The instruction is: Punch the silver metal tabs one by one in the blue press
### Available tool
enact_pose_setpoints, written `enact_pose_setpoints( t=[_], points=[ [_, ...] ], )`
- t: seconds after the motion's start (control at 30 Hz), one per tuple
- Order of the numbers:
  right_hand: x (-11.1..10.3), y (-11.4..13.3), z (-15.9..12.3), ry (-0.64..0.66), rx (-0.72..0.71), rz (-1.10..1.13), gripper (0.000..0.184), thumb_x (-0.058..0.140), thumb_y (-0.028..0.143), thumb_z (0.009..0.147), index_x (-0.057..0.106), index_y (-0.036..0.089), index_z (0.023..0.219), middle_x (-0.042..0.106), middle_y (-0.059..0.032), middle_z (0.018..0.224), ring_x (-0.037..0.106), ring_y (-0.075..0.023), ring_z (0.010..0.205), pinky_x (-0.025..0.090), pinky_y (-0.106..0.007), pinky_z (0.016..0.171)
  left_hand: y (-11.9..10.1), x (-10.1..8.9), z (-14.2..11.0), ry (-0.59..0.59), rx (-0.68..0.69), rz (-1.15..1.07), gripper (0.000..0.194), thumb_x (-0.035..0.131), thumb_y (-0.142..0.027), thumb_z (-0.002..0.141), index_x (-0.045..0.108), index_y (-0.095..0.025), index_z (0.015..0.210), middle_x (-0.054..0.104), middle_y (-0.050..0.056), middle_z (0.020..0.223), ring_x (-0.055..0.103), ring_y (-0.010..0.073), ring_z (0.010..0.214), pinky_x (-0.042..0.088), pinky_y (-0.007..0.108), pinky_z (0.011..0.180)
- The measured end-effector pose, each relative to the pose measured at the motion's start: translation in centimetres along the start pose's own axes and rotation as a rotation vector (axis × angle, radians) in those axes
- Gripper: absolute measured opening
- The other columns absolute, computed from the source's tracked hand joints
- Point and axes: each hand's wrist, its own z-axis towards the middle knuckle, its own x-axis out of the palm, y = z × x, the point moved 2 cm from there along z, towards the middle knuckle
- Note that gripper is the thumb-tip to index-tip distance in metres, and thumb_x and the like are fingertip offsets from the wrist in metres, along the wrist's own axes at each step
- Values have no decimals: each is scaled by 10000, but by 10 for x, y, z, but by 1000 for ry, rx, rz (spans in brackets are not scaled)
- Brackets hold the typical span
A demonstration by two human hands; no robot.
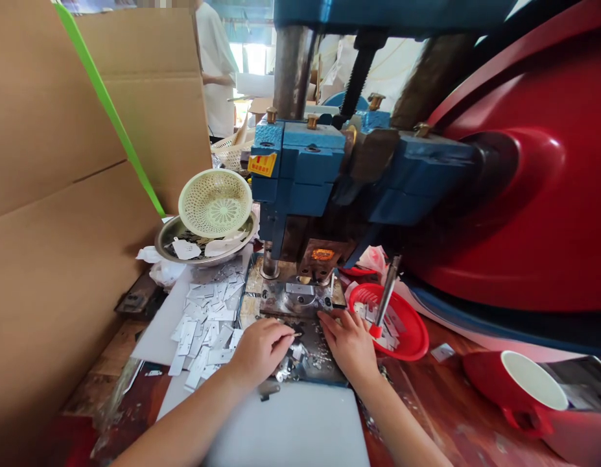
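Observation:
My left hand [262,349] is closed in a pinch in front of the press die [300,299], with a sliver of a small metal piece [297,335] at its fingertips. Fingers stretched out and apart, my right hand [349,342] rests by the right front edge of the die and holds nothing that I can see. A flat metal plate [300,289] lies on the die, beneath the raised punch block [324,259] of the blue press. Between my hands, small metal scraps [296,353] are scattered on the dark press bed [319,370].
Flat metal plates [207,324] are heaped at left. Behind them, a green strainer [215,202] sits over a metal bowl [170,258]. At right are a red basket [419,340] of metal pieces, a red mug [489,383] and a large red flywheel [563,194]. A person [217,71] stands behind cardboard [149,117].

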Motion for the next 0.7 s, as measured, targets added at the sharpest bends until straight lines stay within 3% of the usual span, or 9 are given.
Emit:
enact_pose_setpoints(
  t=[0.23, 0.43, 0.7],
  points=[
    [3, -6, 4, -122, 10, 117, 294, 427, 304, 922, 695, 215, 1005, 621, -77, 905, 532, -206, 832, 419, -333, 775, 0, -4, -1, -74, 33, -49, 214, 514, -276, 894, 719, -228, 935, 669, 57, 908, 609, 171, 855, 486, 302, 798],
    [4, 0, 6, -87, -52, 96, 219, 495, 282, 901, 712, 252, 905, 631, -55, 883, 520, -211, 848, 393, -342, 787, 2, -1, -1, -101, 60, -41, 193, 525, -247, 888, 712, -222, 927, 675, 45, 852, 613, 168, 810, 497, 304, 754],
    [12, -1, 7, -83, -53, 178, 265, 427, 269, 929, 683, 206, 895, 643, -59, 887, 533, -201, 845, 406, -344, 815, 4, -1, -1, -144, 88, -44, 162, 546, -213, 876, 705, -214, 909, 662, 31, 824, 606, 157, 793, 495, 297, 742]
  ],
)
